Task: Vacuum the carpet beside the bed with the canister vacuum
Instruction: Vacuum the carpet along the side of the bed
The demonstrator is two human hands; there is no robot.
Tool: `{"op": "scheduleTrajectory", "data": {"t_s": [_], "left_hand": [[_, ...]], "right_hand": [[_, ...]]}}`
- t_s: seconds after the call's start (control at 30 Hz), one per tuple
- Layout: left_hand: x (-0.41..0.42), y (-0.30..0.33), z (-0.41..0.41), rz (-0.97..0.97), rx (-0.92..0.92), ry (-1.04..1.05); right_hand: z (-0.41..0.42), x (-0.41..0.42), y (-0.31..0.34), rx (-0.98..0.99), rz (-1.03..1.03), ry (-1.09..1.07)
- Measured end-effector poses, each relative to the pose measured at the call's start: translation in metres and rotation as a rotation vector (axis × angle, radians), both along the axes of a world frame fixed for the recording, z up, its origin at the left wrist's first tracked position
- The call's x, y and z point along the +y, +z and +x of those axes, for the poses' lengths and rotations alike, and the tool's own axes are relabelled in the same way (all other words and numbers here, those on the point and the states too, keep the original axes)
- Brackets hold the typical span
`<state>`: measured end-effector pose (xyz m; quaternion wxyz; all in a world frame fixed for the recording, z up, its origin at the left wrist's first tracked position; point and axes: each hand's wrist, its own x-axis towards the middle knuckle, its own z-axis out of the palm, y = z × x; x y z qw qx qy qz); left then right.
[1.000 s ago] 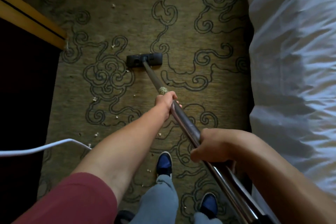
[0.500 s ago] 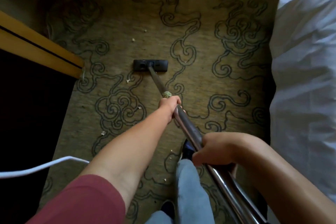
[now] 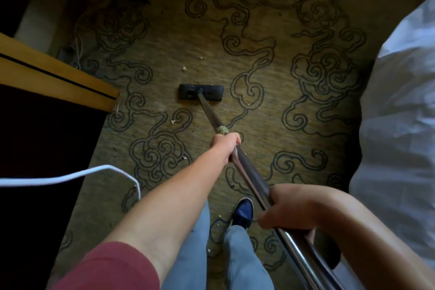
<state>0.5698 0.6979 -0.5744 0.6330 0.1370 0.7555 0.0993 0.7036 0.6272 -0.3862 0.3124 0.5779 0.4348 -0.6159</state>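
Note:
The vacuum's black floor head (image 3: 200, 95) lies flat on the olive carpet (image 3: 270, 106) with dark swirl lines. A long metal wand (image 3: 249, 174) runs from it back toward me. My left hand (image 3: 224, 146) grips the wand at its middle, just below a taped band. My right hand (image 3: 289, 209) is closed round the wand's near end by the curved handle. Small pale crumbs (image 3: 184, 68) lie just beyond the head and others lie left of the wand. The canister itself is out of view.
The white-sheeted bed (image 3: 400, 125) fills the right side. A wooden furniture edge (image 3: 58, 80) juts in from the left over a dark area. A white cable (image 3: 70, 175) loops across the lower left. My blue shoe (image 3: 242, 212) stands on the carpet under the wand.
The floor head has slid forward along the carpet, past crumbs that lay beside it. I have stepped forward, and more carpet and a dark corner show at the top.

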Motion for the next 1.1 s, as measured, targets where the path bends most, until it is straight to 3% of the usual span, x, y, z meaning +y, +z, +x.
{"op": "scheduleTrajectory", "data": {"t_s": [0.1,0.33,0.53,0.8,1.1], "left_hand": [[0.028,0.025,-0.006,-0.011,-0.02,-0.017],[0.148,0.083,-0.02,0.095,-0.027,-0.093],[0.211,0.054,-0.031,0.057,-0.003,-0.203],[0.202,0.0,-0.054,-0.024,0.0,-0.166],[0.147,0.02,-0.069,-0.056,0.005,-0.169]], "right_hand": [[-0.007,0.024,0.023,0.007,0.012,0.023],[-0.033,0.106,0.051,0.011,0.106,-0.156],[-0.052,0.169,0.016,-0.022,0.109,-0.227],[-0.079,0.169,-0.032,0.004,0.001,-0.219],[-0.074,0.128,-0.009,0.091,-0.091,-0.233]]}}
